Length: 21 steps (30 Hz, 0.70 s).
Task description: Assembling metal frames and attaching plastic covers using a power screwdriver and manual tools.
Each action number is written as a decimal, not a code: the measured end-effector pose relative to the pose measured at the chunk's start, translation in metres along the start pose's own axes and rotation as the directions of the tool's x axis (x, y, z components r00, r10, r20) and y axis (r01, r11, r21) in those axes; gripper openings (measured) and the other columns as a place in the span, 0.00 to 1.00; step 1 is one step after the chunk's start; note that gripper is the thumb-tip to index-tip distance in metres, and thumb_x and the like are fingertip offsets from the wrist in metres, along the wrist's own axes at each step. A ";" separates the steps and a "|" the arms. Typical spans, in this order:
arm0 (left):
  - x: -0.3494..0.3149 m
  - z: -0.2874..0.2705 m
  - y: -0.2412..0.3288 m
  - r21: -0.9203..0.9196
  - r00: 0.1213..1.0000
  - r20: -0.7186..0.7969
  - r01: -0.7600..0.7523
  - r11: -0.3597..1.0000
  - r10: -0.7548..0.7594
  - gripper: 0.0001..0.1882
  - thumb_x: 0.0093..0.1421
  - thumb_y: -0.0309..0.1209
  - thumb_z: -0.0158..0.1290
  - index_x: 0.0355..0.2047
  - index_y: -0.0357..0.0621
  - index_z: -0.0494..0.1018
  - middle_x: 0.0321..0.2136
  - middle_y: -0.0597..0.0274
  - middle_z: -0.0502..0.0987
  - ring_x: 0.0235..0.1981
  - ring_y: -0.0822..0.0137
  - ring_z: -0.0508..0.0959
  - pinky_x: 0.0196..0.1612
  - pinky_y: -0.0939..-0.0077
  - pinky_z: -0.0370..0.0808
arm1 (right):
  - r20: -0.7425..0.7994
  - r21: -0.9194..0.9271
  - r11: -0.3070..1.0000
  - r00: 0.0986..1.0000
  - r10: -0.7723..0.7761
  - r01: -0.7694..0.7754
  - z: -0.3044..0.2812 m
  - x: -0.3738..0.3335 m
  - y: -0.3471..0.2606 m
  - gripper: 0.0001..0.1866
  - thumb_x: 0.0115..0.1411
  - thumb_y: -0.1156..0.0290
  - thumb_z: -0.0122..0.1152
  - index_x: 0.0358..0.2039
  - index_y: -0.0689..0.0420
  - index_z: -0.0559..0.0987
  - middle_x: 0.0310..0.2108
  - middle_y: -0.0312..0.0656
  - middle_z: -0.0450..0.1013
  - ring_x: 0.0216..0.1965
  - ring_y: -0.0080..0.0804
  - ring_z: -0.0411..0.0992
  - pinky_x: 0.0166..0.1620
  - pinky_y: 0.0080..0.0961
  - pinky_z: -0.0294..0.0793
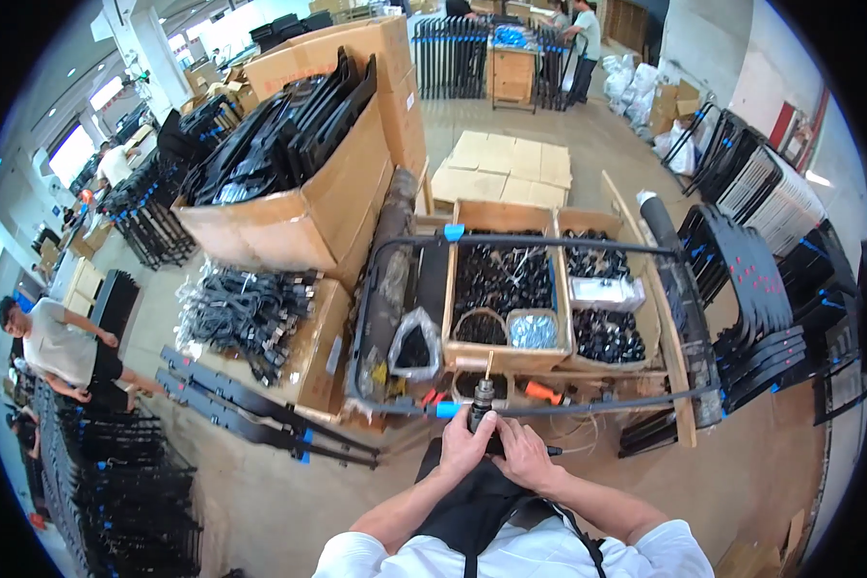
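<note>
I hold a drill (pixel 483 393) upright in front of my body, its metal chuck and thin bit pointing away from me. My left hand (pixel 463 447) is closed round the body of the tool just below the chuck. Pressed against the same tool from the right is my right hand (pixel 527 457), its fingers bent. Most of the drill's body is hidden by the hands. Just beyond the bit lies a black tube frame (pixel 607 407) with blue tape on it, resting across the workbench and around the parts boxes.
A wooden box (pixel 511 360) holds black small parts and a bag of silvery screws (pixel 533 330). An orange-handled tool (pixel 543 392) lies right of the drill. Cartons (pixel 356 193) with black parts and a cable pile (pixel 250 308) stand left. A person (pixel 63 347) is at far left.
</note>
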<state>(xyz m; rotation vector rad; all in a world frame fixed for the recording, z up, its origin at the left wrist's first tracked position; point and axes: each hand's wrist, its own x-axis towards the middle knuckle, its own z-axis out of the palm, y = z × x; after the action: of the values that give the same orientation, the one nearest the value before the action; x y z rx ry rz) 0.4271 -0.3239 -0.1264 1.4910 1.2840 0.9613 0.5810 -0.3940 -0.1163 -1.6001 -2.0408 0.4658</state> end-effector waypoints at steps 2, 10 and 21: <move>-0.041 -0.001 -0.016 0.025 0.998 -0.005 0.060 0.998 -0.060 0.21 0.67 0.47 0.60 0.37 0.38 0.74 0.28 0.47 0.79 0.30 0.53 0.79 0.38 0.58 0.76 | 0.105 0.024 1.000 0.994 0.013 -0.016 0.022 -0.034 0.001 0.45 0.47 0.67 0.76 0.65 0.63 0.66 0.49 0.54 0.71 0.44 0.56 0.73 0.48 0.47 0.75; -0.125 -0.015 -0.107 -0.247 0.890 -0.041 0.432 0.868 -0.454 0.19 0.72 0.46 0.56 0.39 0.40 0.77 0.32 0.72 0.76 0.35 0.75 0.72 0.40 0.75 0.72 | 0.278 0.137 0.989 0.957 -0.087 0.050 0.087 -0.087 -0.013 0.45 0.51 0.63 0.74 0.66 0.62 0.63 0.44 0.56 0.74 0.42 0.57 0.77 0.46 0.50 0.78; -0.103 -0.046 -0.108 -0.109 0.896 -0.074 0.429 0.897 -0.438 0.25 0.69 0.53 0.58 0.37 0.39 0.78 0.28 0.68 0.76 0.31 0.74 0.72 0.37 0.73 0.72 | 0.291 0.090 0.993 0.956 0.043 -0.072 0.109 -0.066 -0.038 0.41 0.54 0.62 0.74 0.62 0.66 0.64 0.47 0.60 0.76 0.46 0.60 0.78 0.51 0.50 0.78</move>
<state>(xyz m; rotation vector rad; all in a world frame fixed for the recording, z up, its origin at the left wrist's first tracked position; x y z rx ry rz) 0.3387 -0.4147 -0.2168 1.0318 1.5394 0.7867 0.5002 -0.4627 -0.1957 -1.6123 -2.1438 0.8537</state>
